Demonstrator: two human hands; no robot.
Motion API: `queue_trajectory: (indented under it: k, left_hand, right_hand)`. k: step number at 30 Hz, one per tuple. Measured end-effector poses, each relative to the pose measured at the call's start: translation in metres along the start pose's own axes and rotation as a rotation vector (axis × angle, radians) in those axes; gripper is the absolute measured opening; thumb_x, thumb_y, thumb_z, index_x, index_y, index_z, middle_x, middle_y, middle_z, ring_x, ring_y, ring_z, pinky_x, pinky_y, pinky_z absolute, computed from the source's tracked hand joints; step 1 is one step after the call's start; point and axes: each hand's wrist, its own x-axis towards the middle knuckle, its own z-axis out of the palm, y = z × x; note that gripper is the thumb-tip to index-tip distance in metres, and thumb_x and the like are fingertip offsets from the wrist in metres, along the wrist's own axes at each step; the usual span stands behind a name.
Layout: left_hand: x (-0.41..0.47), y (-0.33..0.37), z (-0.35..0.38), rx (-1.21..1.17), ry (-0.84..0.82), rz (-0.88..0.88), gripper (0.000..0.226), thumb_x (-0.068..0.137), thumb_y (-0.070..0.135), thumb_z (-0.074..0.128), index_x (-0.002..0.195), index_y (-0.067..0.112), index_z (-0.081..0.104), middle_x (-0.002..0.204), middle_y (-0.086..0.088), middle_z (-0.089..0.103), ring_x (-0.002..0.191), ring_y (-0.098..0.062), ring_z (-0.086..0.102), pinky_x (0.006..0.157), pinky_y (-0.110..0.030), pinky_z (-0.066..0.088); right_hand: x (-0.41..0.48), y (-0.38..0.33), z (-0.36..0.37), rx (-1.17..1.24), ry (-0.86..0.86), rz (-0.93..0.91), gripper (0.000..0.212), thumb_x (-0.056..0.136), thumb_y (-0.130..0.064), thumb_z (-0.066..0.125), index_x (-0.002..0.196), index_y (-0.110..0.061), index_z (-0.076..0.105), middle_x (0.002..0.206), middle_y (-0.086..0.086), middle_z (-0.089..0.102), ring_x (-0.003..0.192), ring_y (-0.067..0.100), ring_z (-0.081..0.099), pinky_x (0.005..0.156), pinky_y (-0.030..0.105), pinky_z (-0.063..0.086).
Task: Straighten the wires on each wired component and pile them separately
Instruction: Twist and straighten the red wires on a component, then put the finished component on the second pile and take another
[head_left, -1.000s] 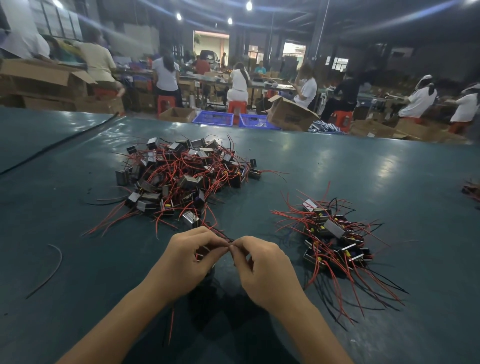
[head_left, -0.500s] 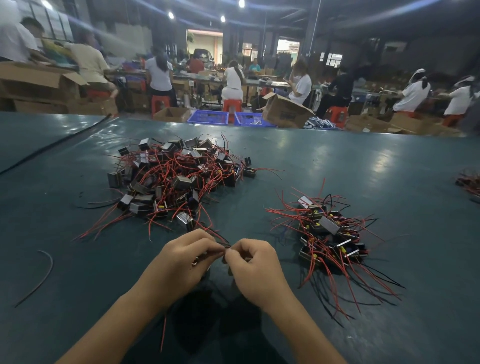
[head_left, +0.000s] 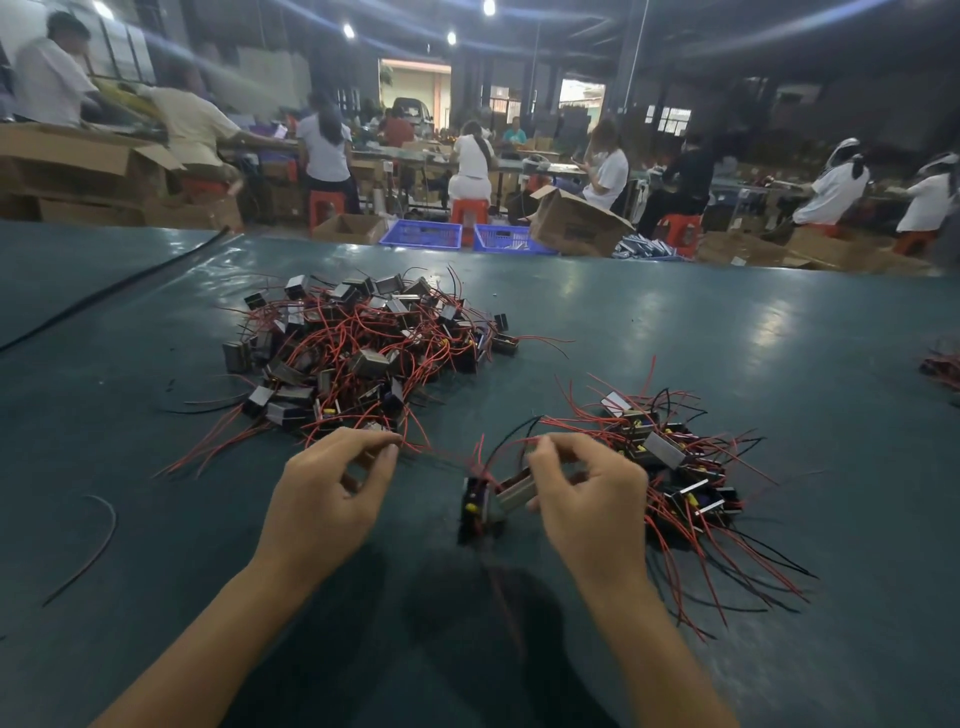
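Between the two heaps, near the front of the table (head_left: 675, 322), the right hand (head_left: 587, 499) has its fingers curled round the metal frame of one wired component (head_left: 475, 504), which it holds just above the surface with the black body pointing left. The left hand (head_left: 327, 499) pinches thumb against forefinger, seemingly on the tip of a thin red lead (head_left: 447, 457) running from that component, though the blur makes the contact hard to confirm. To do this step well, the body should probably be held firm while each lead is drawn through the pinch from root to tip in one smooth pull, without yanking at the solder end; the black lead arching up by the right thumb likely needs the same. Just right of the hand lies the sorted pile (head_left: 675, 467), its wires fanning toward the near edge, so the set-down is short. The tangled pile (head_left: 358, 353) sits just beyond the left hand, and its stray red ends reach close to the fingers and could snag. Bare table lies ahead of both wrists; a loose black wire (head_left: 101, 540) lies well off to the left.
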Motion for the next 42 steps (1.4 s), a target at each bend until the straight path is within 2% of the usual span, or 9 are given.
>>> queue_trajectory:
  k: [4,8,12,15,22,27,31,35,42]
  left_hand:
    - [-0.003,-0.015,0.001,0.121,-0.066,-0.091,0.020,0.087,0.013,0.068,0.105,0.018,0.071,0.103,0.011,0.065,0.094,-0.008,0.061,0.080,-0.037,0.055]
    - [-0.005,-0.028,0.001,0.366,-0.224,-0.148,0.053,0.087,0.028,0.068,0.137,0.021,0.052,0.150,-0.003,0.037,0.136,-0.024,0.033,0.111,-0.043,0.033]
    - [-0.007,-0.038,0.003,0.486,-0.461,-0.265,0.070,0.093,0.048,0.051,0.153,0.033,0.017,0.160,0.003,0.017,0.144,-0.020,0.019,0.115,-0.042,0.021]
    - [-0.007,-0.041,0.004,0.505,-0.482,-0.282,0.068,0.095,0.051,0.046,0.153,0.028,0.019,0.152,0.005,0.036,0.140,-0.017,0.027,0.113,-0.040,0.021]
    - [-0.006,-0.038,0.006,0.472,-0.411,-0.234,0.051,0.096,0.041,0.051,0.141,0.018,0.047,0.140,0.004,0.051,0.133,-0.018,0.039,0.110,-0.039,0.025]
    - [-0.003,-0.027,0.003,0.274,-0.127,-0.155,0.017,0.091,0.014,0.064,0.104,0.008,0.072,0.101,-0.002,0.071,0.100,-0.022,0.061,0.090,-0.046,0.048]
    - [-0.001,-0.014,0.001,0.187,0.015,-0.002,0.008,0.088,0.007,0.065,0.085,0.006,0.072,0.083,0.001,0.070,0.081,-0.018,0.063,0.077,-0.043,0.053]
    - [-0.004,0.004,0.001,0.128,-0.003,0.158,0.025,0.089,0.025,0.055,0.080,0.009,0.072,0.080,0.005,0.069,0.080,-0.011,0.062,0.079,-0.036,0.049]
    - [-0.016,0.033,0.014,0.039,-0.253,0.479,0.026,0.091,0.025,0.059,0.071,0.011,0.068,0.075,0.005,0.066,0.072,-0.018,0.058,0.068,-0.035,0.046]
  right_hand:
    - [0.014,0.008,-0.014,0.191,0.239,0.125,0.028,0.092,-0.010,0.059,0.071,-0.026,0.070,0.061,-0.007,0.070,0.043,0.011,0.065,0.039,0.022,0.048]
    - [0.024,0.021,-0.023,0.377,0.480,0.294,0.025,0.095,-0.013,0.056,0.076,-0.019,0.070,0.063,-0.004,0.071,0.049,0.016,0.069,0.038,0.018,0.046]
    - [0.029,0.027,-0.023,0.549,0.579,0.410,0.019,0.098,-0.013,0.055,0.111,-0.006,0.066,0.107,0.011,0.070,0.076,0.013,0.074,0.052,0.018,0.054]
    - [0.022,0.018,-0.015,0.495,0.488,0.321,0.047,0.096,-0.014,0.059,0.140,-0.008,0.045,0.125,-0.003,0.061,0.096,0.009,0.070,0.069,0.017,0.056]
    - [-0.019,-0.008,0.023,0.120,-0.094,-0.366,0.031,0.090,-0.010,0.061,0.121,-0.005,0.061,0.122,0.007,0.061,0.111,0.014,0.061,0.082,0.028,0.056]
    - [-0.036,0.009,0.042,-0.129,-0.576,-0.030,0.056,0.096,-0.042,0.051,0.147,-0.025,0.036,0.150,-0.007,0.038,0.140,0.003,0.029,0.115,0.025,0.028]
    - [-0.022,0.022,0.039,-0.119,-0.485,0.251,0.065,0.095,-0.043,0.054,0.151,-0.021,0.029,0.158,0.001,0.027,0.147,0.011,0.016,0.114,0.020,0.013]
    - [-0.016,0.028,0.035,-0.030,-0.402,0.261,0.063,0.093,-0.032,0.062,0.148,-0.018,0.036,0.147,-0.002,0.042,0.138,0.015,0.038,0.115,0.032,0.032]
    - [-0.027,0.022,0.040,0.039,-0.524,0.032,0.062,0.077,-0.038,0.064,0.136,-0.024,0.055,0.124,-0.012,0.058,0.109,0.006,0.060,0.094,0.024,0.049]
